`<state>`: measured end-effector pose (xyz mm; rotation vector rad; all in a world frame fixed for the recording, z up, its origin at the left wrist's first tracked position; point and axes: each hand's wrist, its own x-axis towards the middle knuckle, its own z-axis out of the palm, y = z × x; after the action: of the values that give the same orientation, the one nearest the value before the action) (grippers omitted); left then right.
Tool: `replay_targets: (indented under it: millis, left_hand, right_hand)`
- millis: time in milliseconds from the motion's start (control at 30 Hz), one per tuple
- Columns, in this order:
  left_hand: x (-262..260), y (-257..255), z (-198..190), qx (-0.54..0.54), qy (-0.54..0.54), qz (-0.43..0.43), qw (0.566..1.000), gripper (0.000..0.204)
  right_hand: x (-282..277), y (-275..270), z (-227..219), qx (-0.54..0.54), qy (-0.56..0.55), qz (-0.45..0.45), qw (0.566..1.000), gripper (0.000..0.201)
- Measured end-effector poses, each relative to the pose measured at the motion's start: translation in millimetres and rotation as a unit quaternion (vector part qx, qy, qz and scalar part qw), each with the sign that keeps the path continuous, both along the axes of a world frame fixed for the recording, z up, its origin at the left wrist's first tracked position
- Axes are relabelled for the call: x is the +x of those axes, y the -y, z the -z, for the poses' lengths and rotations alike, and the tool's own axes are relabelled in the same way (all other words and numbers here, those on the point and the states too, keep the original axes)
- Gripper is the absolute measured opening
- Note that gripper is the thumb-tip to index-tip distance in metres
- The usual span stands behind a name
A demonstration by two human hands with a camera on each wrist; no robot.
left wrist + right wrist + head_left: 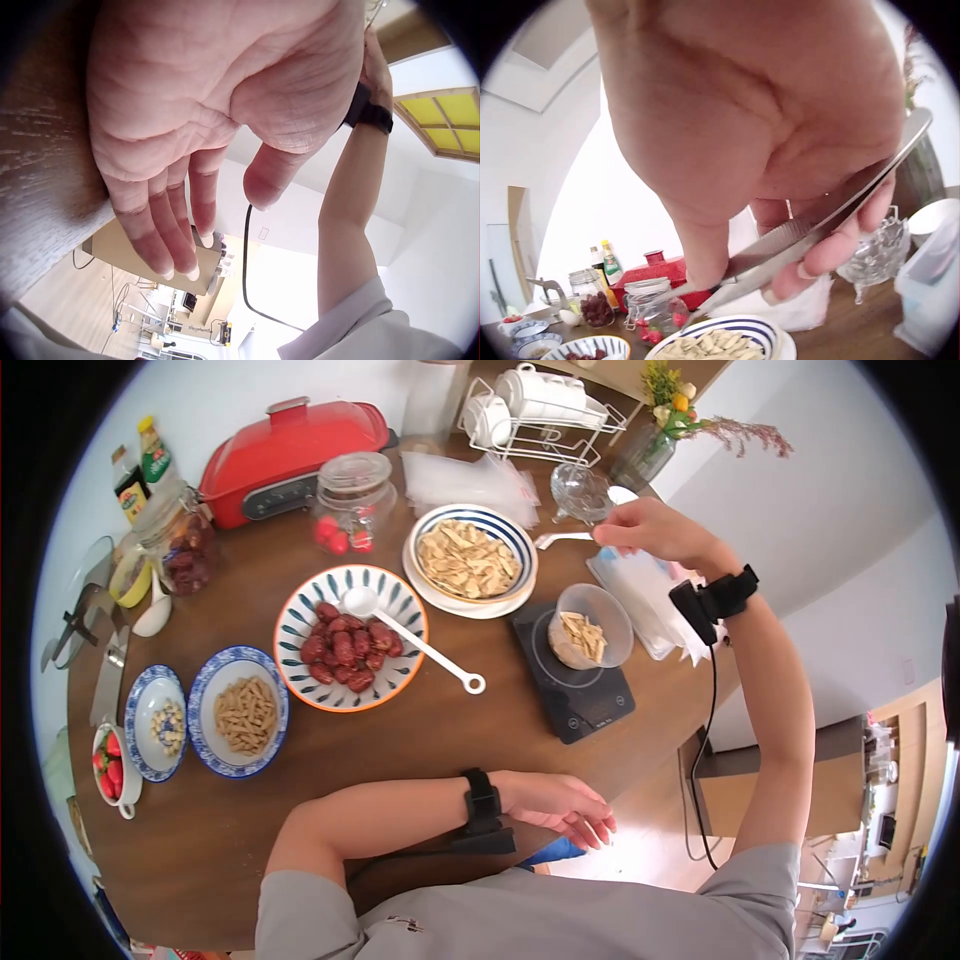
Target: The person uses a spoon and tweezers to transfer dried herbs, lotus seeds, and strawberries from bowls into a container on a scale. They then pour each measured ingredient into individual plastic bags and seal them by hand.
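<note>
My right hand [665, 535] is raised at the back right and grips metal tweezers [772, 246], whose tips stand apart. In the right wrist view the tips overlap the area above a blue-striped bowl [761, 328] of pale dried slices [709, 346]. To the front right of that bowl, a black kitchen scale [597, 712] bears a clear plastic cup [612, 622] with some slices [582, 638] inside. My left hand [555, 803] is empty near the table's front edge, palm showing in the left wrist view, fingers loosely bent.
A patterned bowl [412, 595] holds red dates and a white slotted spoon [425, 647]. Blue-rimmed bowls [200, 735] stand to the left. Behind are a red electric cooker [300, 445], a glass jar [355, 490], a cup rack [540, 435] and plastic bags [650, 595] at right.
</note>
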<state>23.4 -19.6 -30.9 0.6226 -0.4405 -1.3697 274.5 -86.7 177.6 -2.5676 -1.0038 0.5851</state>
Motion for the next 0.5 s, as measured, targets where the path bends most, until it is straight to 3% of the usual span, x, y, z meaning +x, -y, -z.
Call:
replay_targets:
  millis: [100,133,267,500]
  left_hand:
    - [-1,-1,-2,0.006,0.005,-0.004,1.000,0.036]
    - [-1,0,0,-0.001,0.006,-0.005,1.000,0.036]
    - [-2,1,1,-0.004,0.009,-0.006,1.000,0.038]
    - [-2,3,3,-0.011,0.007,-0.007,1.000,0.040]
  right_hand:
    - [-3,-39,21,0.060,-0.069,-0.030,0.995,0.031]
    - [0,-54,27,0.044,0.001,-0.118,0.992,0.026]
    - [23,-88,61,0.009,0.135,-0.234,0.963,0.023]
    - [25,-113,82,-0.082,0.203,-0.220,0.951,0.028]
